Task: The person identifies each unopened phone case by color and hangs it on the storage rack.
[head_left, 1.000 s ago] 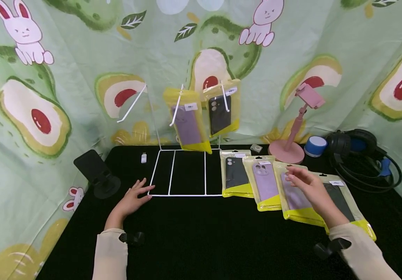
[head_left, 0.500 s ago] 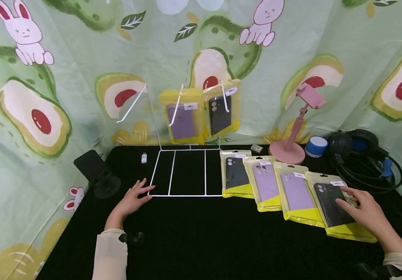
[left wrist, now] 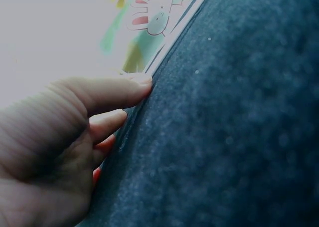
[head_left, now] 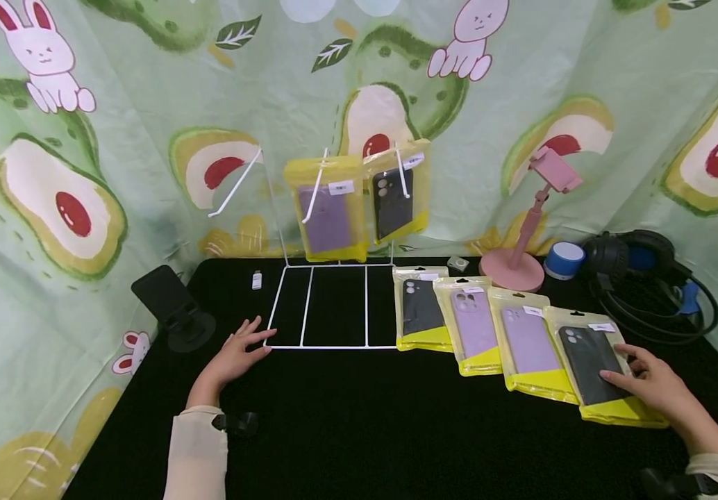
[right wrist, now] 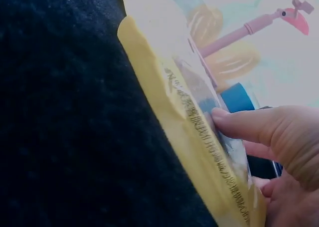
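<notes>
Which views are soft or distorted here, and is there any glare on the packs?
Head view: sharp, evenly lit, wide-angle bowing at the edges, mild sheen on the black-case pack under the right hand. Left wrist view: dim, bluish, the left hand and cloth blurred. Right wrist view: close and soft, the pack's print barely legible, background washed out.

Bare black worktop [head_left: 359, 417] lies open between the two hands, up to the white wire rack [head_left: 328, 305]. On the right, four bagged phone cases [head_left: 496, 333] lie edge to edge, with a pink phone stand [head_left: 515, 267] and headphones [head_left: 646, 264] crowding behind them.
</notes>
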Demonstrator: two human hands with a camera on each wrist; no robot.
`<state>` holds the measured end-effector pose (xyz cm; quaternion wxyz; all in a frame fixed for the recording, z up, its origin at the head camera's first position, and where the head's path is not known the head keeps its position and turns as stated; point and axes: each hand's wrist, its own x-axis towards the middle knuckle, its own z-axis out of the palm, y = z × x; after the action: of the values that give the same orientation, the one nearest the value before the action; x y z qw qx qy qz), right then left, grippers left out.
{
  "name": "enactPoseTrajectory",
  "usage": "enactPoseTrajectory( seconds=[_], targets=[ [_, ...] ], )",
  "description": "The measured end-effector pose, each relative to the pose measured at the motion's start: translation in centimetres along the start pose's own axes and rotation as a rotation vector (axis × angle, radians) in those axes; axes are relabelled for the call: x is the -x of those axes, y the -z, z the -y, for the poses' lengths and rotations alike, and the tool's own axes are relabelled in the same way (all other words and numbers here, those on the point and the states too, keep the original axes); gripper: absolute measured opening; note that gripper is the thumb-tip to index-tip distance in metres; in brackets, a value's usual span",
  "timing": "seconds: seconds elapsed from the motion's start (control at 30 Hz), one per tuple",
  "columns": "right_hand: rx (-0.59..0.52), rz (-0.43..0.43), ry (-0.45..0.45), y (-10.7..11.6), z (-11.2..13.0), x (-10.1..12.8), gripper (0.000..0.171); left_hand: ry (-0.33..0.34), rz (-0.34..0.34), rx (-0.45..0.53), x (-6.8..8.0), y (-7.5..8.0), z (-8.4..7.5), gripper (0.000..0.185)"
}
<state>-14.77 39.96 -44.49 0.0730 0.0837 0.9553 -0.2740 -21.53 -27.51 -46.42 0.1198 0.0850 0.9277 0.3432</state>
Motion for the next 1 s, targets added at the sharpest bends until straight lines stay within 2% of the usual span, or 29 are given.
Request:
enactPoseTrajectory(
  seconds=[0.1,0.3,0.47,0.6,0.7,0.8,0.93,1.0],
  targets=[
    [-0.054,-0.005,-0.004,-0.3,-0.1,0.1,0.072,0.005,0.0,0.004,0.0,0.0,0.1,0.043],
    [-0.098,-0.17,0.071,-1.3,-0.6,0.9,0.039,0.01,0.008,0.006,0.0,-0.1,0.1,0.044],
    [-0.133,-0.266,0.106,-1.4,-0.6,1.8,0.033,0.004,0.005,-0.001,0.0,0.0,0.0,0.044],
    [-0.185,-0.315,0.157,-1.1,0.3,2.6,0.032,-0.009,0.002,-0.009,0.0,0.1,-0.1,0.045],
    [-0.246,-0.342,0.206,-0.7,1.9,3.3,0.033,-0.024,0.003,-0.011,0.0,0.1,-0.2,0.044],
    [-0.33,-0.381,0.3,-0.2,4.2,3.6,0.034,-0.024,0.005,-0.01,0.1,0.2,-0.2,0.043],
    [-0.426,-0.421,0.447,0.1,8.6,4.1,0.033,-0.003,0.014,-0.004,0.0,0.2,-0.2,0.044],
    [-0.464,-0.414,0.525,0.3,11.0,4.4,0.032,0.006,0.018,-0.003,-0.1,0.2,-0.2,0.044]
  ],
)
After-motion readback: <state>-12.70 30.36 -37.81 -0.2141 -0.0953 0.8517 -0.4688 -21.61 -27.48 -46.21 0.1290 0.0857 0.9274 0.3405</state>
